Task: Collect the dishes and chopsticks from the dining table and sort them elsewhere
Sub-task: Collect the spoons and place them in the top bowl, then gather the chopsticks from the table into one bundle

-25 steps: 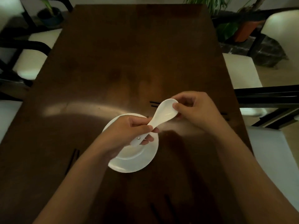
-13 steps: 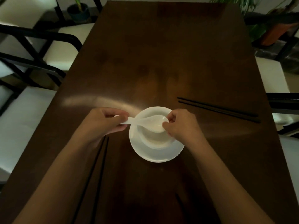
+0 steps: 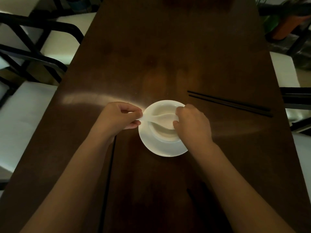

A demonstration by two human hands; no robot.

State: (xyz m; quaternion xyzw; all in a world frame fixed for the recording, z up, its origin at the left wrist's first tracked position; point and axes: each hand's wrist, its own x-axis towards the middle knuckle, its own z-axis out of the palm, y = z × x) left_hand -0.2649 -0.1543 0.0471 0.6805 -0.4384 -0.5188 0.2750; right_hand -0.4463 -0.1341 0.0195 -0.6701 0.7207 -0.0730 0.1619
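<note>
A white bowl (image 3: pixel 165 106) stands on a white saucer (image 3: pixel 161 148) in the middle of the dark wooden table (image 3: pixel 168 47). A white ceramic spoon (image 3: pixel 164 119) lies across the bowl's mouth. My left hand (image 3: pixel 117 117) pinches its handle at the bowl's left rim. My right hand (image 3: pixel 191 125) holds the spoon's scoop end over the bowl. One pair of black chopsticks (image 3: pixel 230 103) lies to the right of the bowl. Another pair (image 3: pixel 108 174) lies by my left forearm, partly hidden by it.
White-cushioned chairs with black frames (image 3: pixel 33 64) stand along the left side of the table. More chair seats (image 3: pixel 284 69) are on the right. Potted plants (image 3: pixel 286 19) stand at the far right corner.
Both hands have lowered the spoon from above the table down onto the bowl. The view has shifted, so the bowl now sits nearer the centre.
</note>
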